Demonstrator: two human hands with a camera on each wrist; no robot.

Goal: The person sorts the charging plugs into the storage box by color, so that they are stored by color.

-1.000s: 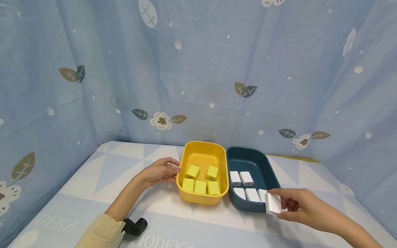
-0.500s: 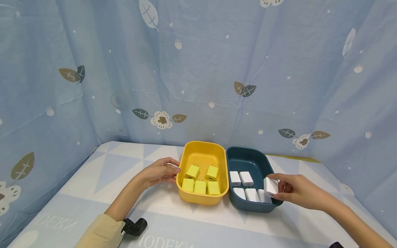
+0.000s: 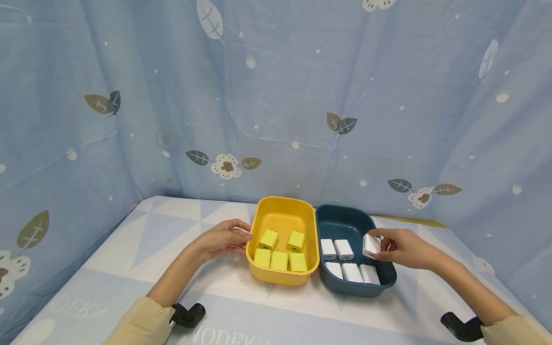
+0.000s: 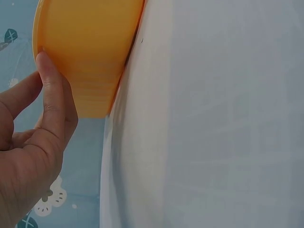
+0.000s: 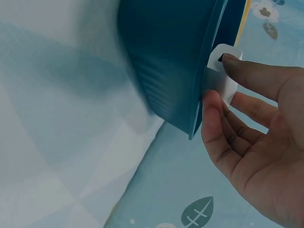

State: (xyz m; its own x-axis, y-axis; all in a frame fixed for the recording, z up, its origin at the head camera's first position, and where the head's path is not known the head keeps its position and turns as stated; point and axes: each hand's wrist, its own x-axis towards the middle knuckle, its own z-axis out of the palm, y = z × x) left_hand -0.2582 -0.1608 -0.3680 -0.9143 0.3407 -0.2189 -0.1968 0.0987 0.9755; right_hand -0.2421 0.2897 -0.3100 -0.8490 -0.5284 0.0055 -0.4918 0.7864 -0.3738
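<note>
My right hand (image 3: 403, 247) pinches a white plug-in charger (image 3: 371, 246) between thumb and fingers, over the right side of the dark blue bin (image 3: 353, 289). Seen from the right wrist, the charger (image 5: 221, 71) sits at the bin's rim, with its port opening beside the thumb tip. Inside the bin, several more white chargers (image 3: 343, 249) stand in two rows. My left hand (image 3: 220, 239) touches the left side of the yellow bin (image 3: 280, 278). Fairly straight fingers meet its outer wall near the rim in the left wrist view. Several yellow chargers (image 3: 279, 261) stand in this bin, prongs up.
Both bins stand side by side on a table with a white and pale blue patterned cloth (image 3: 172, 239). A light blue curtain (image 3: 280, 96) closes off the back and sides. Black wrist mounts (image 3: 188, 315) stick out beside the sleeves.
The right hand has carried the white charger up and back, from the blue bin's front right corner to above its right side. The left hand and the yellow bin stay in place.
</note>
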